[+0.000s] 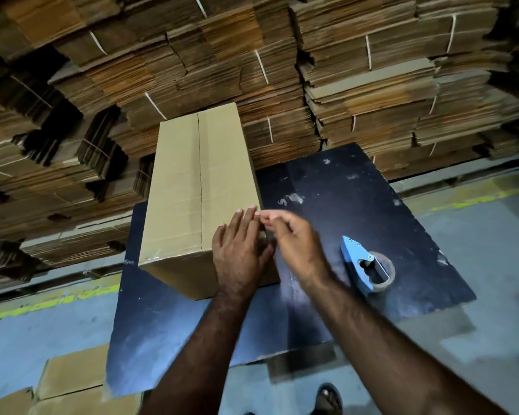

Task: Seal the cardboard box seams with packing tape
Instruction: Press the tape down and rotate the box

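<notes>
Fingers [246, 217] of the left hand [240, 253] lie flat on the cardboard box [192, 181].

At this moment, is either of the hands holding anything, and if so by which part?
The left hand lies flat on the cardboard box, pressing its near right top corner. The right hand is blurred; whether it pinches anything cannot be told. The tape dispenser lies unheld.

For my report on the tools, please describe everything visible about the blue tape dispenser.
The tape dispenser is a light-blue, metal-looking hand tool with a pointed end facing away from the person. It holds a roll of brownish tape. It lies flat on the dark table, right of both hands; nothing touches it.
</notes>
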Demonstrator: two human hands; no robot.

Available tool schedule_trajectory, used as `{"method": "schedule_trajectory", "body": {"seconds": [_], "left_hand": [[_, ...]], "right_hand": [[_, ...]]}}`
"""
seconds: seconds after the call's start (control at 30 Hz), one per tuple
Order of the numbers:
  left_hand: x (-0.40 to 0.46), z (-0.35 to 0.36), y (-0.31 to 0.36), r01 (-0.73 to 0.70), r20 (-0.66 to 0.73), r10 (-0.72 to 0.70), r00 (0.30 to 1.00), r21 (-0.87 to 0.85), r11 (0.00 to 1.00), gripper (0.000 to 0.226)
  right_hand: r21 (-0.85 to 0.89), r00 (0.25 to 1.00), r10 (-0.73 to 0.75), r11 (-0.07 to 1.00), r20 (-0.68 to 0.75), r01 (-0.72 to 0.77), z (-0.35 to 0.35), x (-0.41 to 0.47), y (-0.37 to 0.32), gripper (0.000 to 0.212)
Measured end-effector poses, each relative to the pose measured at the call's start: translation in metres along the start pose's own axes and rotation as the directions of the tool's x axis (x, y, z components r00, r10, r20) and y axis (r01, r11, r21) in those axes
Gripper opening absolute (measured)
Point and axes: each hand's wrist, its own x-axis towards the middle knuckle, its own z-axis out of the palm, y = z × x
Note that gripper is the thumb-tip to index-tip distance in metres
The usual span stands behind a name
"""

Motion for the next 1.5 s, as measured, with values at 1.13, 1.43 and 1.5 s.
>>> {"method": "schedule_trajectory", "body": {"seconds": [1.13,1.43,1.5], "left_hand": [[0.020,-0.024,-0.085,-0.274,0.267,0.404,0.875,-0.413,0.868,0.064],[0.028,-0.021,-0.105,-0.430,0.314,0.594,0.741,-0.457,0.779,0.075],[0.026,-0.022,-0.123,-0.450,0.256,0.618,0.743,-0.493,0.745,0.077]], "right_hand": [[-0.710,0.972,-0.120,0.665,0.202,0.230,0.013,0.008,0.061,0.074],[-0.576,0.988,-0.108,0.817,-0.115,0.022,0.047,-0.035,0.045,0.095],[-0.671,0.978,-0.165,0.741,-0.126,0.038,0.058,-0.029,0.036,0.100]]}}
